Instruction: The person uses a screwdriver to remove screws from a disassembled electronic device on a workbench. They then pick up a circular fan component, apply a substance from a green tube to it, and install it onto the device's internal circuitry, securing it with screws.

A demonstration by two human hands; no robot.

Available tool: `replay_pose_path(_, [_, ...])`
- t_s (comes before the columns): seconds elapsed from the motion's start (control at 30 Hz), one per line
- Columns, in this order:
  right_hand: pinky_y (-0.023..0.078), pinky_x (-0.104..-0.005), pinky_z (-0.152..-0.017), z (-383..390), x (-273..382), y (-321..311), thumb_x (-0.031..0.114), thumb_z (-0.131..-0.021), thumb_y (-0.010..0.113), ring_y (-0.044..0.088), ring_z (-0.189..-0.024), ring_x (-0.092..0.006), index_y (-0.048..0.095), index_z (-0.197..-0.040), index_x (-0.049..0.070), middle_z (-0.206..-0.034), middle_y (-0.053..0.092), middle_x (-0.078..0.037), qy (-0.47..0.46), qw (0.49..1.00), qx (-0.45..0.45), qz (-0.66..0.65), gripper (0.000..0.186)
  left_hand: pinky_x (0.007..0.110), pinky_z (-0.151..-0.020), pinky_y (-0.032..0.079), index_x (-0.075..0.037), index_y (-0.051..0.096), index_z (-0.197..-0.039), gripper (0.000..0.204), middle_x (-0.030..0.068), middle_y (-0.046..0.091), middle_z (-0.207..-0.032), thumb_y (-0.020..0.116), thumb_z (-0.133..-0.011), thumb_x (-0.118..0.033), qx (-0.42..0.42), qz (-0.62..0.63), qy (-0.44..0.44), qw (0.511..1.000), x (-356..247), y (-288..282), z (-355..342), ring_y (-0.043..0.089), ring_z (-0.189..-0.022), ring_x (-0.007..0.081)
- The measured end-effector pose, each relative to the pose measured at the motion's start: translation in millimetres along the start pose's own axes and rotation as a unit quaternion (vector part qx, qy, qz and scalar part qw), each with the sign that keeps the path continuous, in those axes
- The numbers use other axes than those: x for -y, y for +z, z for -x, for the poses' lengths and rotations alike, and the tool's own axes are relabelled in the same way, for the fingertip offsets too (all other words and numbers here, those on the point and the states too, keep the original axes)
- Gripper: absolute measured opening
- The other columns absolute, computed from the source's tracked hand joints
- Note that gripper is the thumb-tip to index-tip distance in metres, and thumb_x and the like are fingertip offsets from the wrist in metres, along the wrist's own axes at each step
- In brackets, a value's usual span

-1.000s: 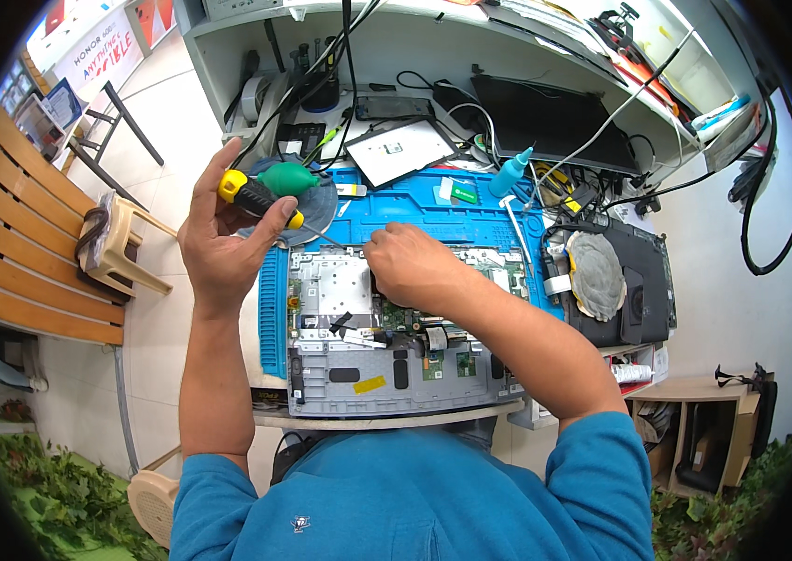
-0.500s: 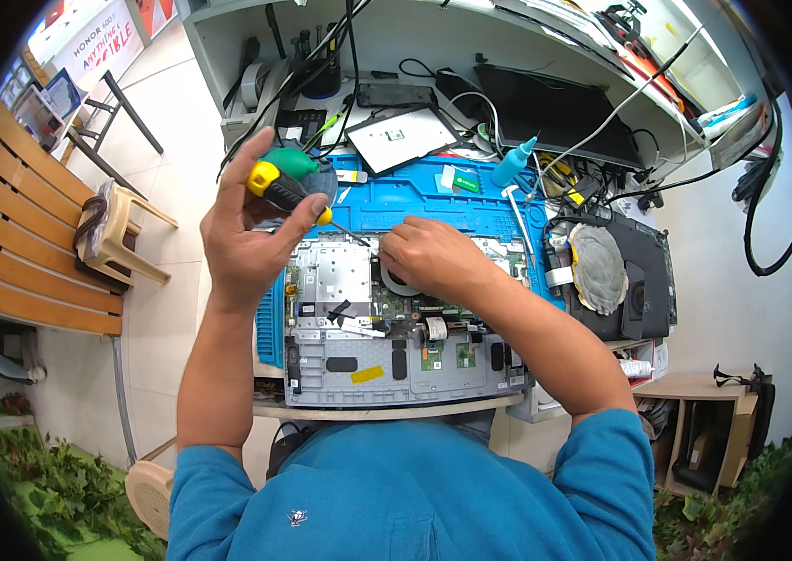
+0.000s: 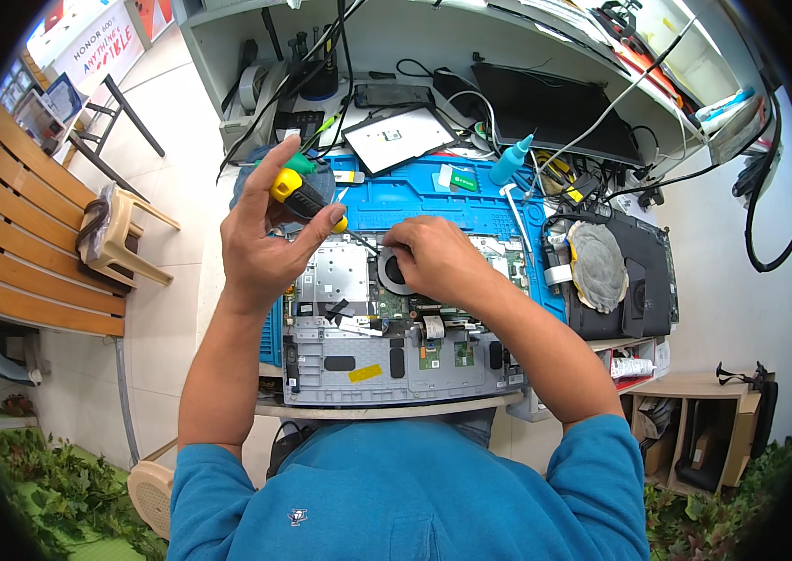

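My left hand (image 3: 265,229) grips a screwdriver (image 3: 300,198) by its yellow and black handle, the fingers and thumb on either side of it. The thin shaft slants down to the right, its tip near the upper edge of an opened laptop (image 3: 349,369). Close to that tip, my right hand (image 3: 433,257) reaches in with its fingers bent together above the laptop's round fan (image 3: 398,271). What those fingers hold, if anything, is hidden. The laptop shows its bare circuit boards, a silver plate (image 3: 338,271) and a yellow tape strip (image 3: 367,373).
A blue work mat (image 3: 386,196) lies under and behind the laptop. On it stand a light blue bottle (image 3: 511,164) and a small green packet (image 3: 463,180). A round grey pad (image 3: 598,268) rests on a black laptop (image 3: 643,285) at right. Cables hang over the bench.
My left hand has shifted slightly right and down with the screwdriver. My right hand has moved a little to the right, and more of the fan shows.
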State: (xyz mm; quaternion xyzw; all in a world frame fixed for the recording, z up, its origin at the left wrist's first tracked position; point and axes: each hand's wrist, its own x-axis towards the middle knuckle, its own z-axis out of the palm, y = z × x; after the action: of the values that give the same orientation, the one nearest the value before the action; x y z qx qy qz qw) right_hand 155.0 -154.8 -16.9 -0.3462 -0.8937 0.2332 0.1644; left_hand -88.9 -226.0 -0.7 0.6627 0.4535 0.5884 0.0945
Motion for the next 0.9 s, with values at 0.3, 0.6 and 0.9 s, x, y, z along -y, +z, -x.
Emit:
replay_pose_path(0.3, [0.060, -0.0503, -0.092, 0, -1, 2, 0.007, -0.092, 0.070, 0.076, -0.101, -0.0426, 0.082, -0.106, -0.002, -0.103, 0.078, -0.023, 0.023, 0.999, 0.006, -0.037, 0.020, 0.037, -0.083, 0.063, -0.017, 0.061, -0.161, 0.078, 0.0076, 0.075, -0.110, 0.093, -0.090, -0.015, 0.201, -0.080, 0.043, 0.975, -39, 0, -46, 0.075, -0.096, 0.0186])
replay_pose_path(0.6, [0.058, -0.0525, -0.094, 5, -2, 5, 0.019, -0.090, 0.079, 0.074, -0.105, -0.0447, 0.078, -0.108, -0.003, -0.103, 0.077, -0.024, 0.016, 1.000, -0.019, -0.020, 0.028, 0.035, -0.093, 0.068, -0.018, 0.054, -0.165, 0.085, 0.0079, 0.075, -0.113, 0.093, -0.090, -0.009, 0.160, -0.007, 0.009, 0.987, -33, 11, -44, 0.078, -0.101, 0.0181])
replay_pose_path(0.9, [0.063, -0.0502, -0.091, 9, 38, -11, 0.050, -0.090, 0.086, 0.078, -0.100, -0.0438, 0.070, -0.112, -0.009, -0.102, 0.078, -0.029, 0.154, 0.974, 0.069, 0.149, 0.065, 0.033, -0.101, 0.065, -0.007, 0.048, -0.165, 0.081, 0.0066, 0.074, -0.113, 0.090, -0.095, -0.007, -0.045, 0.039, -0.078, 0.995, -9, -10, -12, 0.076, -0.106, 0.0150])
